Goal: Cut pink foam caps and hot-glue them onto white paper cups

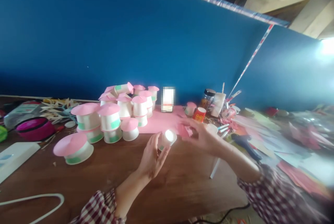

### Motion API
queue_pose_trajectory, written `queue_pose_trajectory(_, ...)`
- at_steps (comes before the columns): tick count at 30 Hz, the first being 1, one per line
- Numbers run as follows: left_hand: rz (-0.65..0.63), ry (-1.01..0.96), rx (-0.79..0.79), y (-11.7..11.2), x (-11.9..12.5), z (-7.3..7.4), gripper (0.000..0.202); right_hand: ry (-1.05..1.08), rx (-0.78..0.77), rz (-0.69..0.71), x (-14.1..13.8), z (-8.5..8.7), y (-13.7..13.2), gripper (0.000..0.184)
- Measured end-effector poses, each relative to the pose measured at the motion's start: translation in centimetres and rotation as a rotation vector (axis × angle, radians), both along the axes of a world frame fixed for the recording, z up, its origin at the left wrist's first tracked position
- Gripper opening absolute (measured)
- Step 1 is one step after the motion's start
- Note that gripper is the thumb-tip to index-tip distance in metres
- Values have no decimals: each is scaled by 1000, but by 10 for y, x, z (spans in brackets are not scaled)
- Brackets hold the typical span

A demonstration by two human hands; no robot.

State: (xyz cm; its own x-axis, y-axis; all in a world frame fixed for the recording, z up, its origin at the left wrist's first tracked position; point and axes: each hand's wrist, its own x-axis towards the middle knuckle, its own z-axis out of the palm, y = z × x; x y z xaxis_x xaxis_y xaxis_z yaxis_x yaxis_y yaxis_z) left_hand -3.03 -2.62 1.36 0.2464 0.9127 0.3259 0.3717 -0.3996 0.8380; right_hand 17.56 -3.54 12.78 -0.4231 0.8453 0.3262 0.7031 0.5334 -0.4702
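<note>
In the middle of the head view, my left hand [153, 156] grips a small white paper cup [167, 138], tilted so that its bright round end shows. My right hand [202, 135] is just to the right of the cup, apart from it, and its fingers are closed on a small folded piece of pink paper [185, 130]. Motion blurs the edges of that paper. Behind both hands, a flat pink sheet [156, 123] lies on the brown table [182, 185]. White cups with pink paper tops [109, 116] stand stacked to the left.
A lit phone [168, 99] stands upright at the back. Right of it are a red cup [199, 114], a dark-lidded jar [209, 97], pens [223, 128] and a dark-handled glue gun [246, 145]. Blurred papers cover the right side. A white cable [52, 195] curls at front left.
</note>
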Motion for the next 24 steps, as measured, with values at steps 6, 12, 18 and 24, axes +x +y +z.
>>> queue_pose_trajectory(6, 2, -22, -3, 4, 1, -3, 40, -123, 94, 97, -9, 5, -38, 55)
queue_pose_trajectory(12, 94, -116, -61, -5, -3, 10, 39, -159, 108, 88, 2, 2, -56, 56)
queue_pose_trajectory(18, -206, -369, -698, -27, -8, 37, 44, -309, 261, 153, -2, -5, -74, 51)
queue_pose_trajectory(24, -345, -504, -1031, -33, -5, 42, 41, -378, 418, 238, -11, -10, -84, 43)
